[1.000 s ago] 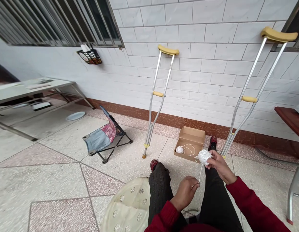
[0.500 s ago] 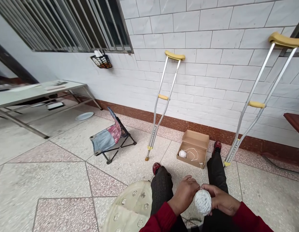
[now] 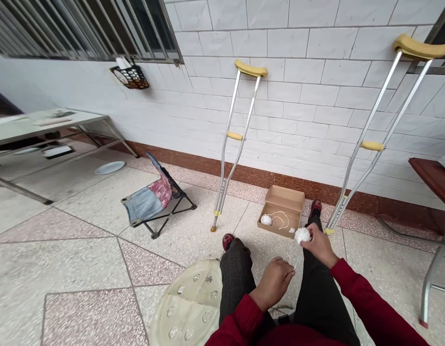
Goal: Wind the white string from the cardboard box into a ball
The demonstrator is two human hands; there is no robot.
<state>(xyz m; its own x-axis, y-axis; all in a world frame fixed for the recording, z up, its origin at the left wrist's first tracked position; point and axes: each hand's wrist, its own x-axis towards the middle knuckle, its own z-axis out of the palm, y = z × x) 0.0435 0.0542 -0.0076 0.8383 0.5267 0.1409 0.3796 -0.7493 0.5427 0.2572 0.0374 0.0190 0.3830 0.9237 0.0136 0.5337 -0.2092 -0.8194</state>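
Note:
My right hand [image 3: 318, 244] grips a ball of white yarn [image 3: 302, 235] between thumb and fingers, by the near right corner of an open cardboard box [image 3: 280, 232]. A smaller white yarn ball [image 3: 266, 219] and a loose curving strand [image 3: 287, 219] lie inside the box. Over my lap, my left hand [image 3: 274, 283] is closed in a pinch, with a thin white yarn strand [image 3: 295, 264] faintly showing at its fingertips.
Two crutches, one left of the box [image 3: 235, 136] and one right of it [image 3: 372, 145], lean on the tiled wall. A folding chair [image 3: 145, 204], a pale round stool [image 3: 186, 307] and a low table [image 3: 89, 117] stand leftward. A brown-topped seat [image 3: 433, 180] is at right.
My right hand has carried the yarn ball forward, away from my left hand, to the box's near corner. My left hand stays over my lap. The whole view has shifted slightly.

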